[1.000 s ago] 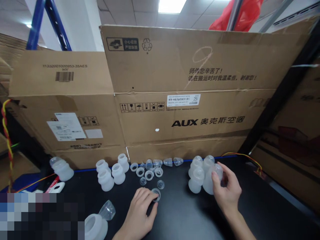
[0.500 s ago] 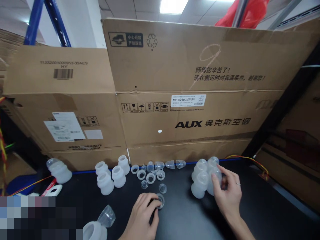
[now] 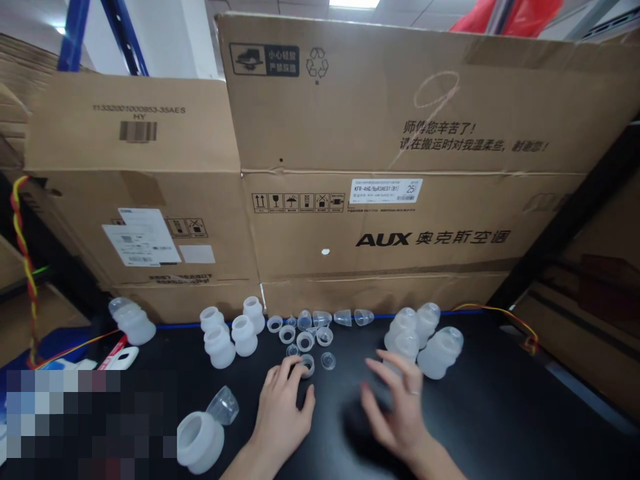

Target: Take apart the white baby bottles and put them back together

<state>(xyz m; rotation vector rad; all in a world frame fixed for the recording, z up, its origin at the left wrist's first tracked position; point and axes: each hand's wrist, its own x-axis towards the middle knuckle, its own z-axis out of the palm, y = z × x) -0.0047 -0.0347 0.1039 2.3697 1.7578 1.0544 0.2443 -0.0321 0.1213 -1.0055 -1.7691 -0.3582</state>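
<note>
My left hand [image 3: 285, 407] is low over the black table, its fingertips touching a translucent ring collar [image 3: 309, 366]. Its thumb stands apart from the collar. To the right, my right hand [image 3: 400, 407] is open and slightly blurred, with nothing between its fingers. It partly hides the nearest of several small white bottles with domed tops [image 3: 403, 323]; a similar capped bottle [image 3: 440, 353] stands right of that hand. A small clear disc [image 3: 329, 361] lies between the hands. Beyond the left hand lie more ring collars [image 3: 305, 342] and several clear caps [image 3: 321, 319].
Several open white bottles [image 3: 219, 347] stand back left. Nearer, an open bottle [image 3: 201, 440] stands beside a clear cap [image 3: 223, 405]. A capped bottle [image 3: 133, 321] is at far left. A large cardboard sheet [image 3: 300, 267] walls the back; a twisted wire [image 3: 500, 309] runs at right.
My right hand has let go of a capped bottle at the right and moved left toward the middle. My left hand has slid the ring collar left and away from me. The view has shifted slightly.
</note>
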